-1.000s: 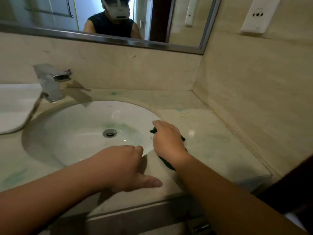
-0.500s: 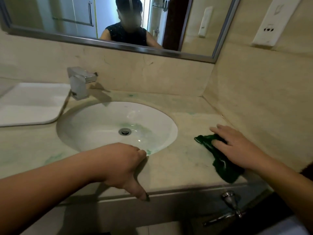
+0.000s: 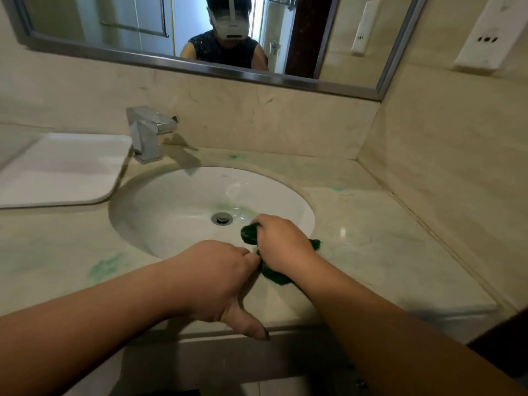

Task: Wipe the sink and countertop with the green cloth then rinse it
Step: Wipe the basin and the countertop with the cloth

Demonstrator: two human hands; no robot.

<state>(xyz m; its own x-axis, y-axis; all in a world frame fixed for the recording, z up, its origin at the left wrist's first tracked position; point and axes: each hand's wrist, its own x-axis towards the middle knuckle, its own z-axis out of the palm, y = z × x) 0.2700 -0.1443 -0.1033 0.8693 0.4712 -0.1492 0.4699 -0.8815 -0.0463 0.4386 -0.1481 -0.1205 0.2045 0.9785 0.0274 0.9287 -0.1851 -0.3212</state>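
The dark green cloth [image 3: 273,275] lies bunched on the front right rim of the white oval sink [image 3: 177,201], partly hanging into the bowl. My right hand [image 3: 281,242] covers it, fingers curled round the cloth. My left hand [image 3: 217,281] rests on the beige marble countertop [image 3: 371,252] just left of the cloth, its fingers at the sink's front rim and its thumb hanging over the counter's front edge. Green smears mark the countertop and the bowl around the drain [image 3: 221,218].
A chrome square faucet [image 3: 147,132] stands behind the sink at the left. A white tray [image 3: 63,170] lies on the counter to the left. The side wall carries a white outlet plate [image 3: 483,38], and a mirror [image 3: 114,21] hangs above the backsplash.
My right hand has swept the cloth from the right part of the countertop back left to the sink's front rim. The left hand stays braced at the counter's front edge.
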